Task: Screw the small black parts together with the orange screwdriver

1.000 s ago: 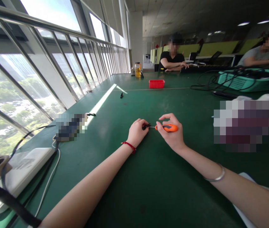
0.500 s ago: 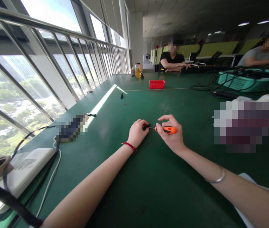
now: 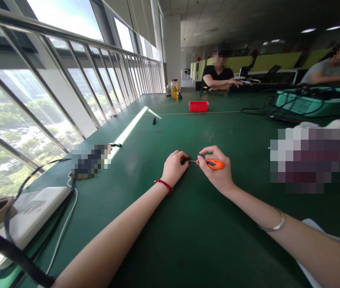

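Over the green tabletop, my left hand is closed on a small black part, most of it hidden by the fingers. Its exact kind is too small to make out. My right hand grips an orange and black screwdriver by the handle, with the index finger raised off it. The thin metal shaft points left, and its tip meets the black part. Farther off on the table lies another small black piece.
A red bin stands at the far middle, near a yellow jar. Cables and a turquoise basket are at the back right. A white power strip with cables lies at left, beside a metal railing. Two people sit across the table.
The orange handle has turned slightly in my right hand, showing a different side. Both hands stay in nearly the same place.
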Tool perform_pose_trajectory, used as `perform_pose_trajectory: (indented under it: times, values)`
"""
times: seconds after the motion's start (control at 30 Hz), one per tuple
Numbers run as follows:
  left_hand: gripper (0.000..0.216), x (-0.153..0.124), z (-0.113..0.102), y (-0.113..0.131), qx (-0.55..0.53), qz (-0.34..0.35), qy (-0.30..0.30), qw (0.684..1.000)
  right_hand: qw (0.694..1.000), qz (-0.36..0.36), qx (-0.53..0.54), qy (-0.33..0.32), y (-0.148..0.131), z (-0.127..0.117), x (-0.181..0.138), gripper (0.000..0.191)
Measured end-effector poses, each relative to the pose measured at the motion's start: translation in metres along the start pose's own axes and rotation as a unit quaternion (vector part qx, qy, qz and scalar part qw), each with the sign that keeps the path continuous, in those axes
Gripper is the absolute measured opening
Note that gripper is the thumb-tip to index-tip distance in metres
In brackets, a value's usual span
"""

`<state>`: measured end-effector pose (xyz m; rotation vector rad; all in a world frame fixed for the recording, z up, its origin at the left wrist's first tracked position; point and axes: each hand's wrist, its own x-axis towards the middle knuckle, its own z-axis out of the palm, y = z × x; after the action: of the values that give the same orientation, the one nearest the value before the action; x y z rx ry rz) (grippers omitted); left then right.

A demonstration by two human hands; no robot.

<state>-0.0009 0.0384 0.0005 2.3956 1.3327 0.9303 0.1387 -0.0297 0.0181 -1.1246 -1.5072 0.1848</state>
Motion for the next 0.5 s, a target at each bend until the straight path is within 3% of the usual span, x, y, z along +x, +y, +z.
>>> perform_pose_trajectory:
  times: [0.23, 0.4, 0.5]
  values:
    - [0.013, -0.0001, 0.0000, 0.0006, -0.002, 0.000, 0.000, 1.000, 0.996, -0.046, 0.009, 0.079, 0.0020, 0.0022, 0.0014, 0.039]
    - [0.013, 0.0002, -0.0001, 0.0005, 0.001, -0.003, -0.001, 1.000, 1.000, -0.006, -0.022, 0.005, 0.0020, -0.0005, 0.0005, 0.014]
    - [0.013, -0.0001, -0.0001, 0.0006, 0.003, -0.002, 0.000, 1.000, 1.000, 0.000, -0.007, -0.006, 0.0005, -0.0005, 0.0005, 0.011]
